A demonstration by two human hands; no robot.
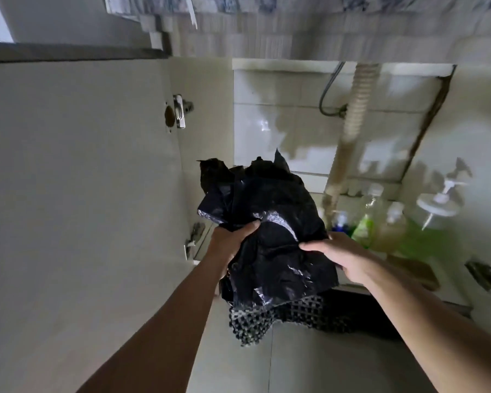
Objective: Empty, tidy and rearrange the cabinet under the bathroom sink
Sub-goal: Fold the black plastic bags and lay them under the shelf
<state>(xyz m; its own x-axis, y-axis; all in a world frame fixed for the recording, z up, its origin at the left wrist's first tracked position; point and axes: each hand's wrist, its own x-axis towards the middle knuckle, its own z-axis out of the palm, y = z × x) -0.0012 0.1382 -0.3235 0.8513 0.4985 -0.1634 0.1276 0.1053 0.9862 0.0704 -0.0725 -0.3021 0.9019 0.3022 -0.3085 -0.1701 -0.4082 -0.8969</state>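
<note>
Head view, open cabinet under the sink. I hold a crumpled black plastic bag (270, 231) in front of the cabinet (295, 114) opening, lifted clear of the cabinet floor. My left hand (233, 241) grips the bag's left side, thumb curled over the plastic; my right hand (343, 258) grasps its right side, thumb pressed into the folds, the other fingers hidden behind the bag. Whether the bag holds anything I cannot tell.

Below the bag hangs a black-and-white checked cloth (267, 321), touching the bag's lower edge — whether my left hand also holds it is not visible.

Left door (77, 165) stands open, hinge (179, 110) exposed. Inside, the corrugated drain hose (357, 109) runs down the tiled back wall. At the right rear corner of the cabinet floor stands a cluster of bottles — a blue-capped bottle (340, 221), a green-liquid bottle (364, 219), an amber pump bottle (391, 228) and a larger green pump dispenser (434, 222), close together, blurred.

Progress, as I judge it: emptying is under way but not finished. The bag appears to be coming out; the bottles are not yet removed. Wiping the stained interior and putting things back in order are, by the look of it, all yet to be done.
</note>
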